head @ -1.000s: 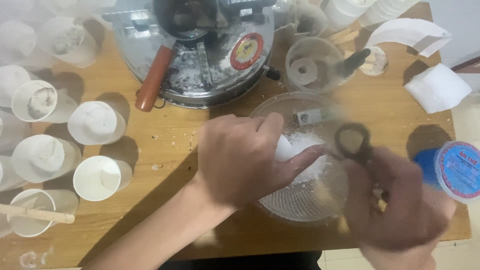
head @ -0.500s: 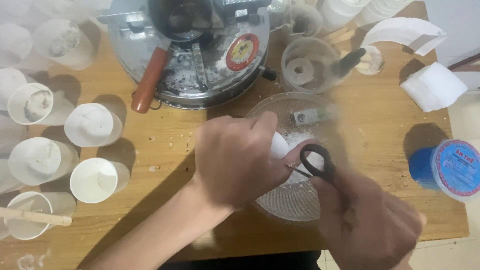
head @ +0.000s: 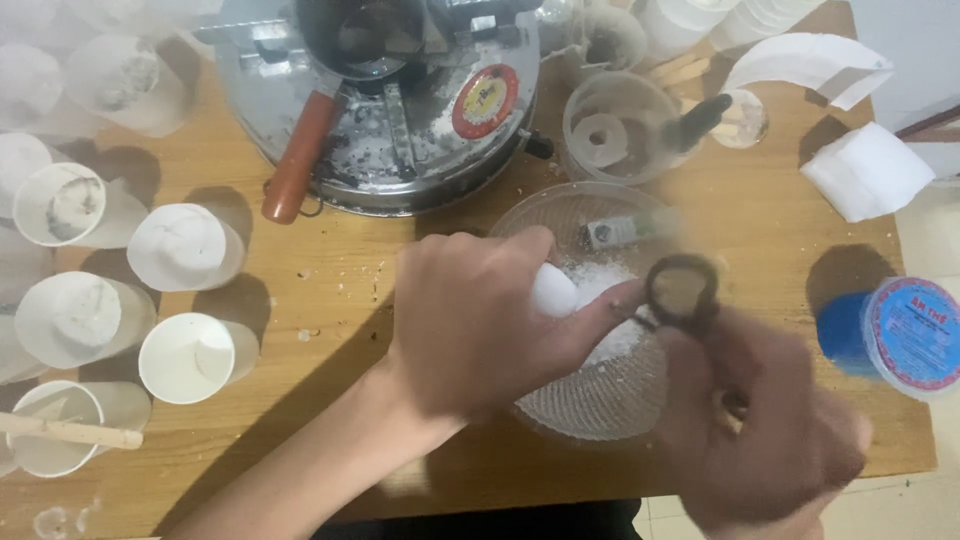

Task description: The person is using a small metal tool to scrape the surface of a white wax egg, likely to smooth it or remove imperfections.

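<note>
The person's bare left hand [head: 480, 320] and forearm are showing no sleeve, ring or watch; the motion-blurred right hand [head: 770, 430] is likewise wearing no glove.

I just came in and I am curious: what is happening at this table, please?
A person works over a clear bowl of white crushed ice on a wooden table. The left hand holds a small white cup above the bowl. The right hand, blurred, holds a small dark scoop beside the cup. Behind stands a round metal machine, and several white cups stand at the left.
</note>
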